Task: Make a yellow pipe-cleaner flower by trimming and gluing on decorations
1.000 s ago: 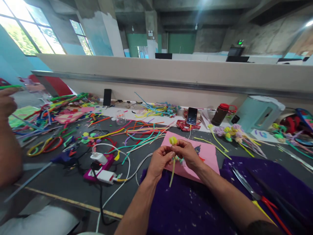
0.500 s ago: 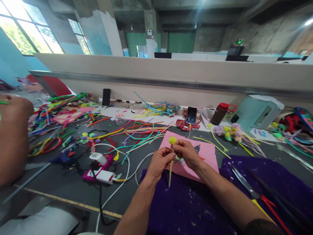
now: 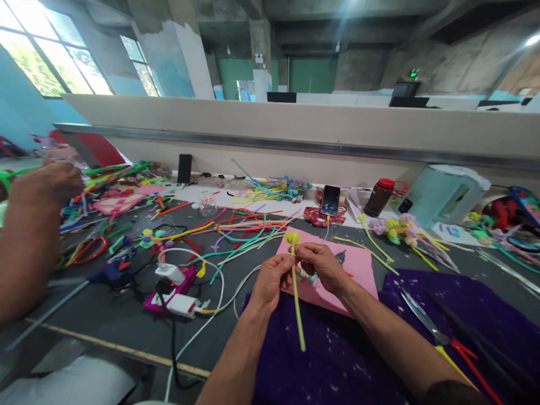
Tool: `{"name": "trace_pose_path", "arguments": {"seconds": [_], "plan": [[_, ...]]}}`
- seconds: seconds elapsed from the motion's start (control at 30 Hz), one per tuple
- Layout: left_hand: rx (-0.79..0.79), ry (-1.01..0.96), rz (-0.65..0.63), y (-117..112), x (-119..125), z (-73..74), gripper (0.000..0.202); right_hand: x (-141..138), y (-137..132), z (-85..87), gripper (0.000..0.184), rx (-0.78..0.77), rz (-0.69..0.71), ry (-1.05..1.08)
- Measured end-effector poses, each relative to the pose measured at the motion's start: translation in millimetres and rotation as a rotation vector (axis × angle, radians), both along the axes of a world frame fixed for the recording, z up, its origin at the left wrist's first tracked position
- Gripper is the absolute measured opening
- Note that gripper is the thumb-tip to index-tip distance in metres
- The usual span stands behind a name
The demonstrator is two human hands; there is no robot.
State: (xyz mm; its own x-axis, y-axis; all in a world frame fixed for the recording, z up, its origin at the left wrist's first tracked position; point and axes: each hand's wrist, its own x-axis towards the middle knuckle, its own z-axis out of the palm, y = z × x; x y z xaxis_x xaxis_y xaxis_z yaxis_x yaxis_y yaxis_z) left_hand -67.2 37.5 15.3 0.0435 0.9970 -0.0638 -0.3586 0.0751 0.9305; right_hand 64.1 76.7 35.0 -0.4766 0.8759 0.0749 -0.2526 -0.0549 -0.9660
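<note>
A yellow pipe-cleaner flower [image 3: 298, 309] stands between my hands, its fluffy head at the top and its long stem hanging down toward me. My left hand [image 3: 274, 275] is closed, thumb and forefinger pinching the stem just below the head. From the other side my right hand [image 3: 316, 260] is closed too, its fingertips at the stem beneath the head. Under both hands lies a pink sheet [image 3: 358, 275] with small coloured bits on it, partly hidden by my right hand. A dark purple cloth [image 3: 312, 371] covers the table edge in front of me.
Scissors with red handles [image 3: 459, 351] lie on the cloth at right. A purple power strip [image 3: 169, 292] with cables and a blue glue gun [image 3: 112, 270] are at left. Loose pipe cleaners [image 3: 248, 228] spread behind. A co-worker's arm [image 3: 34, 225] reaches in from the left.
The flower's stem has swung and now shows longer, pointing down toward me, with the head tipped slightly left. The co-worker's hand at left has moved right.
</note>
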Motion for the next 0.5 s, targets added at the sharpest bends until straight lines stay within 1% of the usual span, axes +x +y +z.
{"name": "trace_pose_path", "arguments": {"seconds": [0.1, 0.23, 0.37, 0.5], "plan": [[-0.023, -0.052, -0.018, 0.4, -0.6, 0.2, 0.023, 0.0, -1.0, 0.9, 0.025, -0.010, 0.014, 0.001], [-0.044, -0.060, -0.056, 0.0, 1.1, 1.3, 0.023, 0.8, 0.7, -2.0, 0.027, -0.040, 0.005, 0.003], [-0.032, 0.006, -0.077, -0.5, 2.2, 1.9, 0.023, 0.0, 4.2, -7.7, 0.025, -0.074, -0.012, -0.010], [-0.005, 0.071, -0.060, -0.5, 2.4, 1.1, 0.023, -1.3, 6.0, -10.9, 0.024, -0.065, -0.047, -0.029]]}}
